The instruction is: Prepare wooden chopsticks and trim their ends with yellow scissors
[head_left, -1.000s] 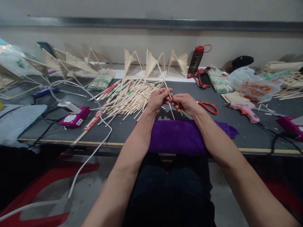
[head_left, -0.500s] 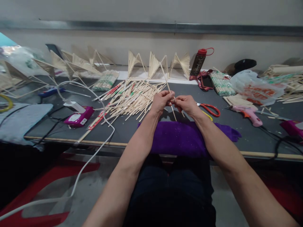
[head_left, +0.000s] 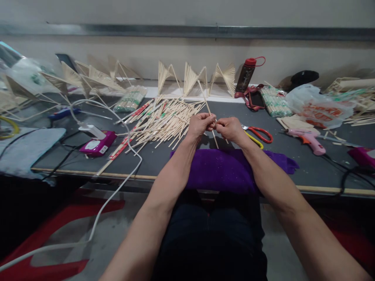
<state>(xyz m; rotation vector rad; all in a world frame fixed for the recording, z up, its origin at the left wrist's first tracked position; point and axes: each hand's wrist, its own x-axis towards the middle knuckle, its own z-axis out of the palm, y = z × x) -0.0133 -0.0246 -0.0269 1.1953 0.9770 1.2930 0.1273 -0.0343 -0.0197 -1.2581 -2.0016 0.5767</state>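
My left hand (head_left: pixel 201 125) pinches a pale wooden chopstick (head_left: pixel 206 97), which slants up and away toward the back and pokes out below the fingers. Close beside it, my right hand (head_left: pixel 231 129) is closed, fingertips pressed together against the left ones. A short end of another stick (head_left: pixel 227 141) shows beneath the right hand; the fingers hide where the sticks meet. Under both forearms lies a purple cloth (head_left: pixel 221 169) along the table's front edge. To the left of my hands spreads a loose heap of chopsticks (head_left: pixel 166 121).
Scissors with red and yellow handles (head_left: pixel 259 134) lie just right of my right hand. Farther right is a pink glue gun (head_left: pixel 310 139). Fanned stick structures (head_left: pixel 191 82) and a dark bottle (head_left: pixel 246 76) stand along the wall. A white cable (head_left: pixel 136 168) hangs over the front edge at left.
My right hand's fingers have curled in slightly more against the left. The scissors' yellow handle shows more. Otherwise, the hands and sticks hold nearly the same place.
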